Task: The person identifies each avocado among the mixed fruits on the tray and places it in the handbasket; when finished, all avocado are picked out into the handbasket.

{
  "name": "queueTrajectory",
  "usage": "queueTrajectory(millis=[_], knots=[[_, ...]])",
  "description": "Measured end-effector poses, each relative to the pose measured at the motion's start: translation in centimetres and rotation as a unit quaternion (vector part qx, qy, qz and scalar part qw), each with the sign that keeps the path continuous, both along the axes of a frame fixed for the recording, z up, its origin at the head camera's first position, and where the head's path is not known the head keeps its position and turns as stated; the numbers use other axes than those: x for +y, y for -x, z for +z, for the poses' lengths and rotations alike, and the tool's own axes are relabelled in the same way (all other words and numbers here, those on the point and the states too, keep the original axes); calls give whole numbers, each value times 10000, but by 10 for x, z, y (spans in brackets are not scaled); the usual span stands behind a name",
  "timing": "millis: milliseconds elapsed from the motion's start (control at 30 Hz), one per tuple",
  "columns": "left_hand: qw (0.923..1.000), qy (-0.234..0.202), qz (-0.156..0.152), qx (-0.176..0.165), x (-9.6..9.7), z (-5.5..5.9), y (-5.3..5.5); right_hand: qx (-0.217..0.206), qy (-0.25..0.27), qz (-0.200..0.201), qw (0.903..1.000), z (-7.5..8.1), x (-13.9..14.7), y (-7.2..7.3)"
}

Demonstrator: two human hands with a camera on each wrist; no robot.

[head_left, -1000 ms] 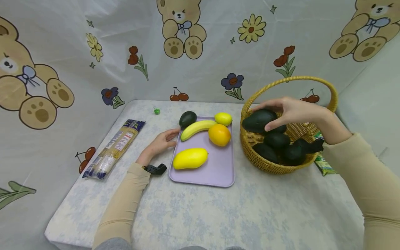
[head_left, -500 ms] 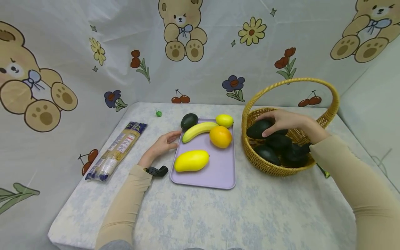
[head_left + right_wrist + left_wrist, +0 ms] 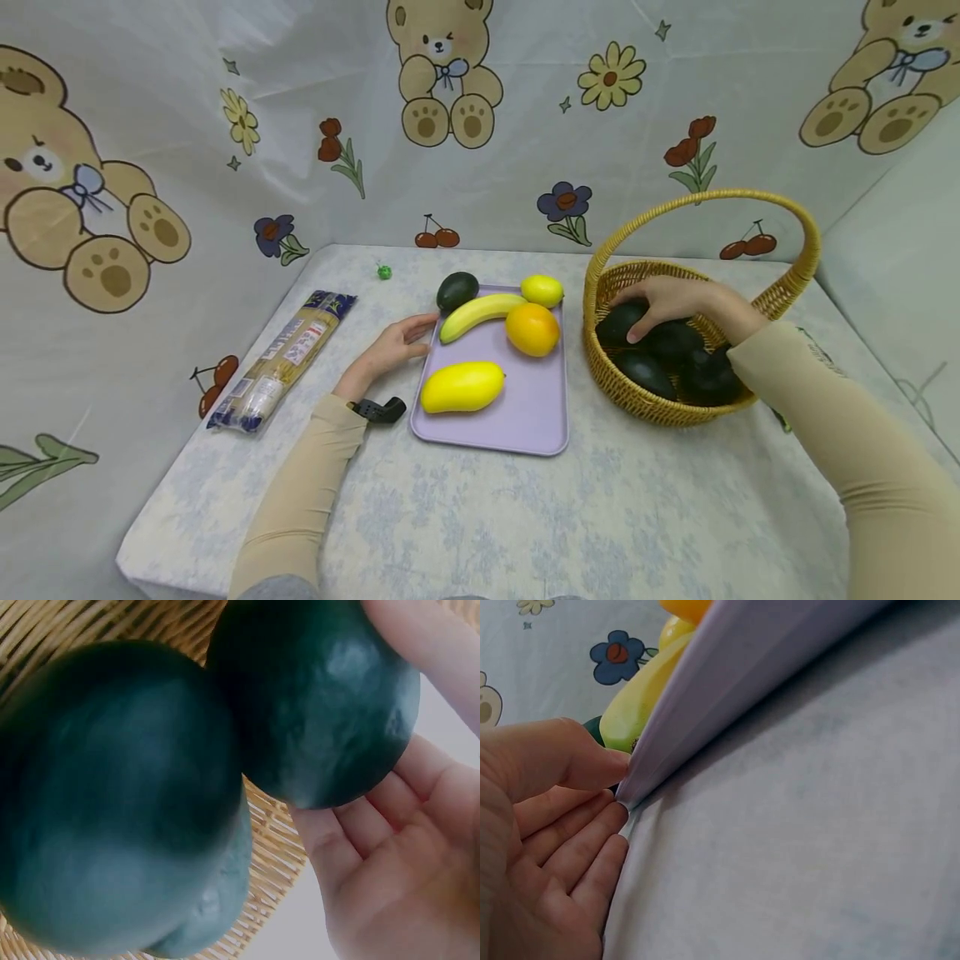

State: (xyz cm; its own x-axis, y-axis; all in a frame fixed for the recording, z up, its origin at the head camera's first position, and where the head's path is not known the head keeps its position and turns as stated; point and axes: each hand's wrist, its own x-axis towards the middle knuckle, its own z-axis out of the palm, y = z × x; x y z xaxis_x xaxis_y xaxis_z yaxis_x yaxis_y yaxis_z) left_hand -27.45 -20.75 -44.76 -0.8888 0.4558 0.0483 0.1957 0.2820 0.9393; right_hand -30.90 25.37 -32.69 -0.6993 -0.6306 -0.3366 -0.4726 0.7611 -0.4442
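Observation:
My right hand (image 3: 678,300) is inside the wicker basket (image 3: 637,408), with fingers and thumb curved round a dark green avocado (image 3: 322,697). More dark green avocados (image 3: 643,373) lie beneath and beside it. In the right wrist view another avocado (image 3: 112,795) sits close against the held one. At the left edge of the lilac tray (image 3: 525,412), my left hand (image 3: 384,350) rests with relaxed fingers; its thumb touches the rim (image 3: 664,712). A banana (image 3: 480,315), an orange fruit (image 3: 532,329), a lemon (image 3: 542,291), a yellow mango (image 3: 462,387) and an avocado (image 3: 457,292) are on the tray.
A bag of dried noodles (image 3: 288,354) lies at the table's left. A small green ball (image 3: 384,272) is near the back edge. The basket's tall handle (image 3: 712,194) arches over the right hand. A printed cloth (image 3: 450,192) hangs behind the table.
My right hand has lowered the avocado from above the basket's left side down among the other avocados. The left hand has stayed at the tray's edge. The head view has shifted slightly.

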Motion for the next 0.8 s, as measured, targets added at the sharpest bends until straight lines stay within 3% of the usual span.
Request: queueTrajectory(millis=[200,500,733,800], knots=[[9998,170,2,76,2,1,-1,-224,-156,16,9996,-7,-4,-2],[9997,187,-8,172,0,1,1,-158,-133,100,9997,-6,-3,-3],[9998,33,-173,28,5,21,-10,-220,191,23,9996,-3,0,-4],[9998,30,-167,63,4,20,-11,-312,456,-31,9985,1,2,-5]])
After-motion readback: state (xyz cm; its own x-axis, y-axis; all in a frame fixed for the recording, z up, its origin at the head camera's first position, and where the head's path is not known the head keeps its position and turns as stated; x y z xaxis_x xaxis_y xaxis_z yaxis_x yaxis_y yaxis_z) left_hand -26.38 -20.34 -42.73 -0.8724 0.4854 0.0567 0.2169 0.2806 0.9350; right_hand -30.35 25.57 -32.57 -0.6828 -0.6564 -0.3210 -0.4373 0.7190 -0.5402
